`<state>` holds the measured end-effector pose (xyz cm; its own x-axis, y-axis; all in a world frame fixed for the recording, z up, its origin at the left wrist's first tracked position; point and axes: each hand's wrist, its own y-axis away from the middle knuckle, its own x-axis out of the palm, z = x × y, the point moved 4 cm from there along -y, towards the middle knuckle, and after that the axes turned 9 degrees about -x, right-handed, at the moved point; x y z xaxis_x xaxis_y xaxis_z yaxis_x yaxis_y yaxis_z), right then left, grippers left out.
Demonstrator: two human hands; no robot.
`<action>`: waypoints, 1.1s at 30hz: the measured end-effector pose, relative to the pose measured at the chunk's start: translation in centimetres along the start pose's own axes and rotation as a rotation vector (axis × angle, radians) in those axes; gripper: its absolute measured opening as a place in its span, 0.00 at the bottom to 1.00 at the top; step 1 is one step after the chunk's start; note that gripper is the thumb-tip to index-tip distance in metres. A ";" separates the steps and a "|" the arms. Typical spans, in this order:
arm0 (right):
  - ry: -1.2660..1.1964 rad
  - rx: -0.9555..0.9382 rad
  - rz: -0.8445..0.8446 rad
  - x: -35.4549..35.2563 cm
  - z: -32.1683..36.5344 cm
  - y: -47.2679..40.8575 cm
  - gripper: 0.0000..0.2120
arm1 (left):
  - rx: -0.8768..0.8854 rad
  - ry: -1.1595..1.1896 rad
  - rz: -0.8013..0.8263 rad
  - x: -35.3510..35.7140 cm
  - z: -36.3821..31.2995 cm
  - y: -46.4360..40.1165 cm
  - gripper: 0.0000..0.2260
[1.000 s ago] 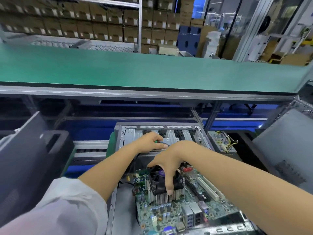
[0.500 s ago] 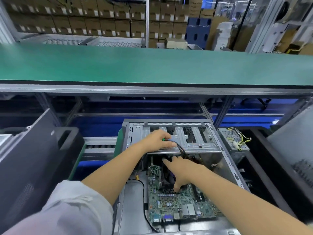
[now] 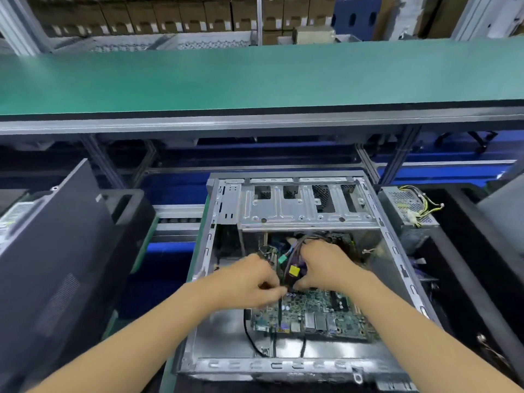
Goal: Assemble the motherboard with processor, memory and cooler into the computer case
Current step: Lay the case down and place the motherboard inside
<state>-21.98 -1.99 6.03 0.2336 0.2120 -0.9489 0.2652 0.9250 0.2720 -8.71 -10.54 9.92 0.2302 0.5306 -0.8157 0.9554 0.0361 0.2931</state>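
Note:
An open grey computer case (image 3: 295,365) lies flat before me, its drive cage (image 3: 300,205) at the far end. The green motherboard (image 3: 320,316) lies inside on the case floor; the cooler is hidden under my hands. My left hand (image 3: 249,282) pinches something small and dark over the board's left part. My right hand (image 3: 326,265) curls round a bundle of purple cables (image 3: 295,259) with a yellow connector (image 3: 294,270) and a green connector (image 3: 282,258).
A green conveyor belt (image 3: 255,78) runs across behind the case. A black side panel (image 3: 54,251) leans at the left. A power supply (image 3: 411,208) with yellow wires sits at the right. Cardboard boxes (image 3: 170,15) fill shelves at the back.
The motherboard with cooler has gone down into the case. My left hand left the drive cage and came down beside the right hand, which now holds the cable bundle.

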 end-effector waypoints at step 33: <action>-0.376 0.010 -0.029 3.3 -2.1 -2.9 0.41 | -0.496 0.042 0.532 8.6 2.9 0.8 0.09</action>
<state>-23.93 -3.26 1.76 0.5525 0.0532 -0.8318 0.2854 0.9256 0.2487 -5.41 -8.41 1.72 0.6236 0.6147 -0.4829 0.5178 0.1381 0.8443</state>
